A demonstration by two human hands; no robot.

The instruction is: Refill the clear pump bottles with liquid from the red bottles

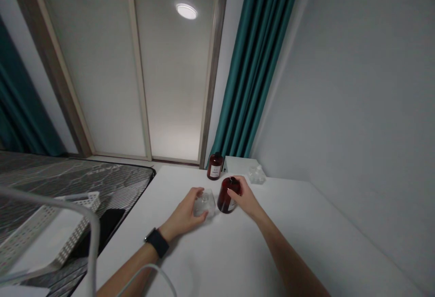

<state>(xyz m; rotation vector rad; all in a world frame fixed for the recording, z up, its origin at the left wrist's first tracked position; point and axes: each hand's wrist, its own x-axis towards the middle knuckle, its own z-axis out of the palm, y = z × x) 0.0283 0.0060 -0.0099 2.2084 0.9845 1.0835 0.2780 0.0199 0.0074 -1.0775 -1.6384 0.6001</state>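
My left hand (183, 212) grips a faceted clear glass jar (205, 205) from its left side, with the jar resting on the white table (272, 224). A black watch (157, 242) sits on that wrist. My right hand (245, 196) wraps over the top of a dark amber bottle (224, 199), hiding its cap and neck. The bottle stands just right of the jar, close to it. Behind them stands a second amber bottle (215, 167) with a white label, beyond reach of neither hand's fingers touching it.
A second clear glass jar (256, 174) and a white box (238, 163) stand at the table's far edge. To the left lie a white perforated basket (50, 229) and a grey patterned mat (68, 179). A white curved cable (93, 229) crosses the near left. A wall bounds the right.
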